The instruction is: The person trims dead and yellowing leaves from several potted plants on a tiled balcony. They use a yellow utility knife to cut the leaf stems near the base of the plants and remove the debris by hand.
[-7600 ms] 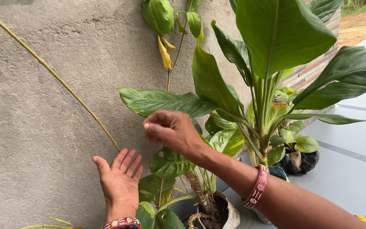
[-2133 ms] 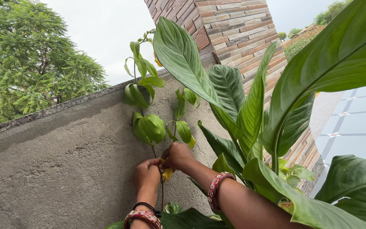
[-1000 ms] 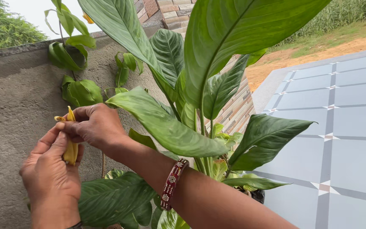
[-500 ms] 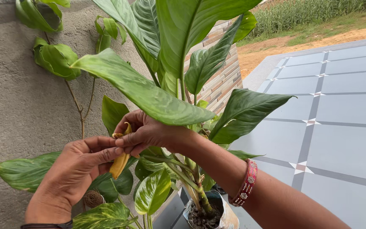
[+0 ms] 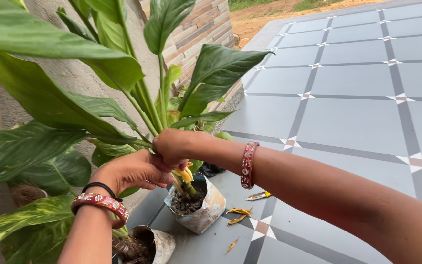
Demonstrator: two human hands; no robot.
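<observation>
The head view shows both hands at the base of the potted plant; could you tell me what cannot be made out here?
- Head view: the right hand covers the left hand's fingertips, so its grip is hidden.
- The yellow leaf piece is mostly hidden under both hands.
- The nearer pot is cut off by the bottom edge.
- The small yellow-handled item on the tiled floor is partly behind the right forearm and too small to identify.

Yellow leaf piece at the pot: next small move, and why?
Probably let the yellow leaf piece drop beside the grey wrapped pot. Both hands pinch it above the soil, and yellow leaf scraps already lie on the grey tiled floor.
</observation>
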